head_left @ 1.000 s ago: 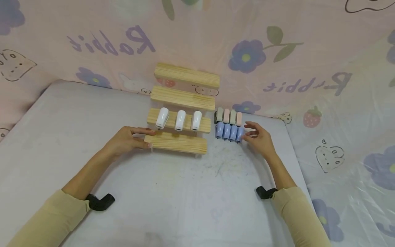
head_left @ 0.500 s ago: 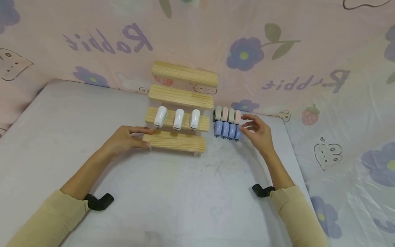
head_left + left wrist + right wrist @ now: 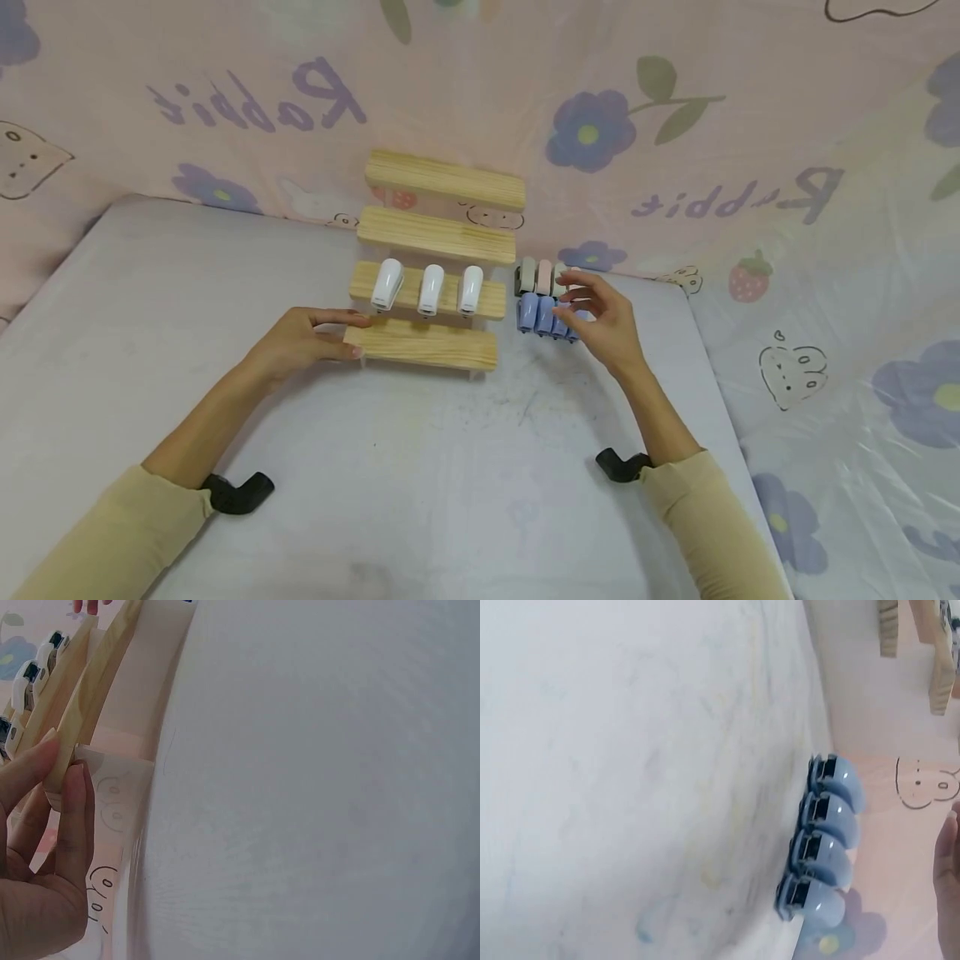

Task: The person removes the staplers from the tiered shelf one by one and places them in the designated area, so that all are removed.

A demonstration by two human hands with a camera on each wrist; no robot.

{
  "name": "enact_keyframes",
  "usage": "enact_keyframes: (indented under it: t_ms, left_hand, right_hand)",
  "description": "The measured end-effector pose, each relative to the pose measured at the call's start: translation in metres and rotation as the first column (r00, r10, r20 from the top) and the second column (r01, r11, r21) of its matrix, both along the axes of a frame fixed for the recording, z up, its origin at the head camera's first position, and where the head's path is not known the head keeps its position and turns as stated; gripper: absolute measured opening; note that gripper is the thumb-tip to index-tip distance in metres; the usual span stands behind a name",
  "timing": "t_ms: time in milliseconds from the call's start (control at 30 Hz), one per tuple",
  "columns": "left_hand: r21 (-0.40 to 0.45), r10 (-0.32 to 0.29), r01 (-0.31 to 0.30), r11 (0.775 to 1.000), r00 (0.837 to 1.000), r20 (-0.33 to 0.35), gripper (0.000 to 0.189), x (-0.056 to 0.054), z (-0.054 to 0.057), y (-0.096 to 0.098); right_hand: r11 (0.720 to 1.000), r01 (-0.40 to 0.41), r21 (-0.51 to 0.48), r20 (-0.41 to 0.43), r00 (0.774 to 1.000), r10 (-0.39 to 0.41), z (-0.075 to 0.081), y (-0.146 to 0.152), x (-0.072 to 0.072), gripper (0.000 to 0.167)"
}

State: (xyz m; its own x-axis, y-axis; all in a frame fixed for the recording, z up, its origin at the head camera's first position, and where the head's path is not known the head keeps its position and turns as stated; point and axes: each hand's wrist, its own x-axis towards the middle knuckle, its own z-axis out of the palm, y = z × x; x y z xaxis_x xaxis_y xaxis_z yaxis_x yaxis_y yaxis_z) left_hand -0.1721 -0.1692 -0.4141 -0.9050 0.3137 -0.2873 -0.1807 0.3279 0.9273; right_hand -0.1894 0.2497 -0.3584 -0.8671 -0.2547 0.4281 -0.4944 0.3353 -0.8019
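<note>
In the head view, my left hand [image 3: 300, 342] grips the left end of the lowest board of a stepped wooden rack [image 3: 427, 346]. The left wrist view shows thumb and fingers pinching that board's end [image 3: 64, 761]. Three white mini staplers [image 3: 431, 287] stand on the board just above. To the rack's right, my right hand [image 3: 609, 329] is over a row of blue mini staplers [image 3: 528, 312], fingers loosely bent and holding nothing visible; it partly covers the row. The right wrist view shows these blue staplers [image 3: 825, 859] side by side, with part of the hand at the edge.
Behind the blue row stand several grey-green and pink staplers [image 3: 544, 277], partly hidden by the right hand. The two upper boards [image 3: 442, 179] of the rack rise near the patterned curtain [image 3: 465, 83]. A white tabletop [image 3: 420, 483] extends in front.
My right hand has moved left from the right end of the stapler rows to above them. My left hand keeps its grip on the rack.
</note>
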Motion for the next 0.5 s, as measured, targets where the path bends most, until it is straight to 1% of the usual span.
enact_keyframes:
  t_ms: [167,333,500]
  left_hand:
    - [-0.007,-0.001,0.001,1.000,1.000,0.003,0.058,0.000,0.001,0.000]
    - [-0.013,0.000,0.000,1.000,1.000,0.001,0.056,-0.001,-0.001,-0.001]
    - [0.011,0.004,-0.004,1.000,1.000,0.005,0.056,-0.002,-0.002,-0.001]
  right_hand:
    - [0.999,-0.014,0.030,-0.013,1.000,0.014,0.004,-0.010,0.002,0.048]
    - [0.999,-0.032,0.029,-0.022,0.999,0.032,0.005,-0.019,0.003,0.048]
    - [0.998,-0.051,0.021,-0.024,0.998,0.052,0.006,-0.030,0.005,0.049]
